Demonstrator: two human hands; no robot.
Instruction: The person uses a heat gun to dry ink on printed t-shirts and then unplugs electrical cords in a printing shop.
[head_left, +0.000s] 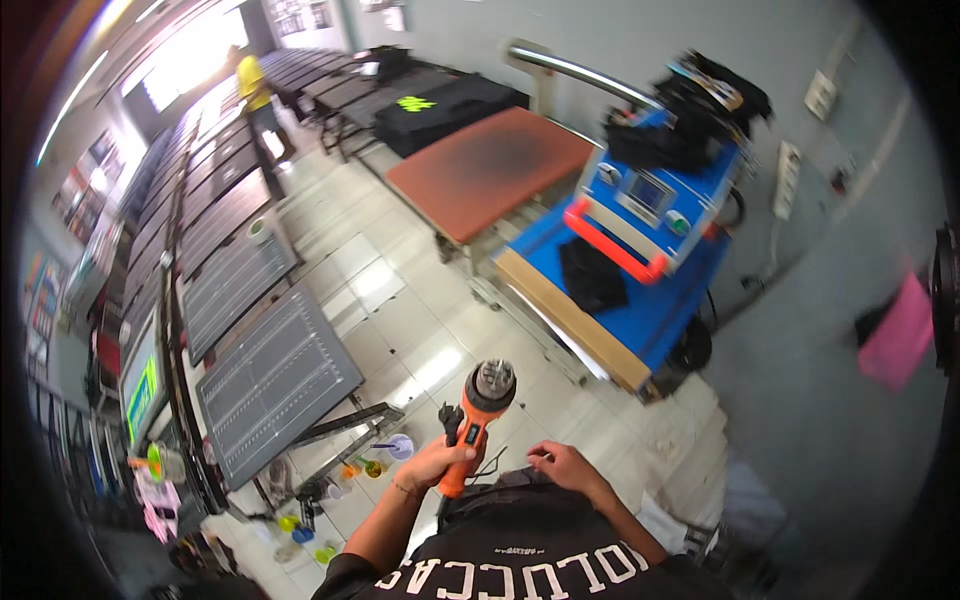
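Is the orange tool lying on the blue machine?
No, the orange heat gun is held up in the left hand, well apart from the blue machine.

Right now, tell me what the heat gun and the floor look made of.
Heat gun: orange body, probably moulded plastic, smooth and matte; nozzle looks like bare metal, grey and shiny. Left hand grips it.
Floor: likely glazed ceramic tile, with grout lines and glossy reflections.
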